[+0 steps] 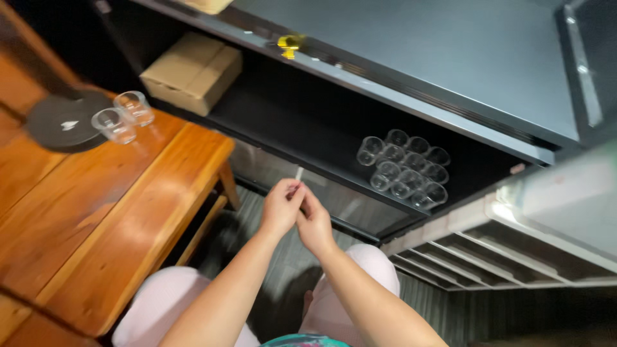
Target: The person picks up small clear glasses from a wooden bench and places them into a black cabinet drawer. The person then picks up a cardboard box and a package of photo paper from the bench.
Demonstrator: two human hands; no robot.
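Note:
My left hand (281, 207) and my right hand (314, 222) meet in front of me, both pinching a small thin white stick-like piece (298, 174) whose tip pokes up above the fingers. What the piece is cannot be told. Beyond the hands, a cluster of several clear glasses (405, 168) stands on a dark low shelf (289, 119). Two more clear glasses (124, 115) stand on the wooden table (122, 212) to my left.
A cardboard box (193, 71) sits on the shelf at the left. A round black disc (64, 121) lies on the table beside the two glasses. A white slatted unit (514, 250) is at the right. My knees in pale trousers (160, 302) are below.

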